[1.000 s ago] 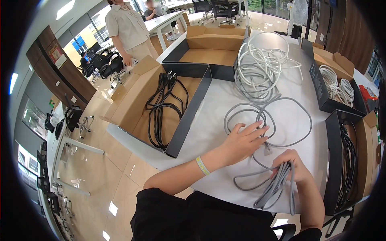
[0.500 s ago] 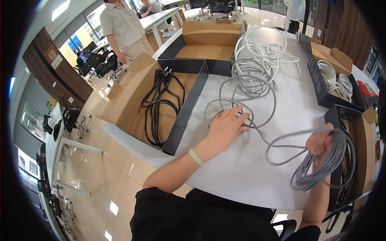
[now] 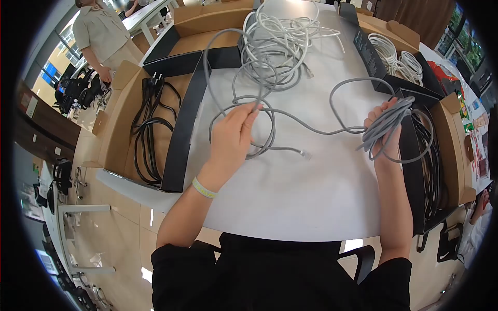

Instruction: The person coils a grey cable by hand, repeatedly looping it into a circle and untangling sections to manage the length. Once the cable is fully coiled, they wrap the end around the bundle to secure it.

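My right hand (image 3: 385,124) is closed around a coiled bundle of grey network cable (image 3: 390,120) at the right of the table. From that bundle a strand runs left across the white tabletop to the loose grey loops. My left hand (image 3: 233,133), a yellowish band on its wrist, pinches a strand of grey cable between thumb and fingers. One cable end with a clear plug (image 3: 305,154) lies on the table between my hands. Beyond the left hand, grey loops overlap a tangled pile of white cable (image 3: 280,36).
A box of black power cords (image 3: 155,129) stands at left, with another box (image 3: 207,44) behind it. At right are a box of coiled white cables (image 3: 397,59) and a box of dark cables (image 3: 430,166). A person (image 3: 104,36) stands at the far left.
My left hand has lifted off the table with a strand of grey cable in it. The coiled bundle in my right hand has moved up and away from me. The head view has shifted.
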`<state>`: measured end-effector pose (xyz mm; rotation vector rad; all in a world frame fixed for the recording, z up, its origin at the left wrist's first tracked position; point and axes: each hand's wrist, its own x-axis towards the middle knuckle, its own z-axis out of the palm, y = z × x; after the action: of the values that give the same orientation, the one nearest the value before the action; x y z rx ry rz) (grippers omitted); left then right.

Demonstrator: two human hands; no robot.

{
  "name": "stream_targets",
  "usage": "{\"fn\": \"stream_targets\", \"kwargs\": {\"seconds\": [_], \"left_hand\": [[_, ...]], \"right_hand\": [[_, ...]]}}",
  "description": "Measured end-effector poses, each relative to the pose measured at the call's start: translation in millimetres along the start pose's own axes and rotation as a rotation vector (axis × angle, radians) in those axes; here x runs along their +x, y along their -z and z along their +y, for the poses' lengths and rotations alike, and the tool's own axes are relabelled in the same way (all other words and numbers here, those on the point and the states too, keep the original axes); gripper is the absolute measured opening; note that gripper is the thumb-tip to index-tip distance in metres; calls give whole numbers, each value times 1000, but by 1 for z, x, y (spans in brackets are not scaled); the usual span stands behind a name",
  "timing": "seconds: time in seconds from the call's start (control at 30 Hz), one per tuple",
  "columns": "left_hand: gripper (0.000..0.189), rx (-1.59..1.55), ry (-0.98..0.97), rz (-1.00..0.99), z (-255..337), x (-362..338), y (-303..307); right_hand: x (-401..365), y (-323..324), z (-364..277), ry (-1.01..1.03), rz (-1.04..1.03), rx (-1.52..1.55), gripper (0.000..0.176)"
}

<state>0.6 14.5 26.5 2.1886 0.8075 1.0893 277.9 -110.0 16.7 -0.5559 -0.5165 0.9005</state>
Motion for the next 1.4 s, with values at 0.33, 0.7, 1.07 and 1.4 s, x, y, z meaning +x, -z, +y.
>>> {"fn": "stream_targets", "kwargs": {"seconds": [0.33,0.7,1.07,1.4], "left_hand": [[18,-109,-218,-88,1,-7,2],[12,69,-414,-357,12,-11,-2],[10,228,-432,-239,14,-13,-3],[47,355,-551,-169,20,-16,1]], "right_hand": [[2,-1,6,-69,208,-159,15],[4,13,12,-97,182,-119,20],[4,14,17,-52,168,-80,29],[4,16,16,-79,82,-2,34]]}}
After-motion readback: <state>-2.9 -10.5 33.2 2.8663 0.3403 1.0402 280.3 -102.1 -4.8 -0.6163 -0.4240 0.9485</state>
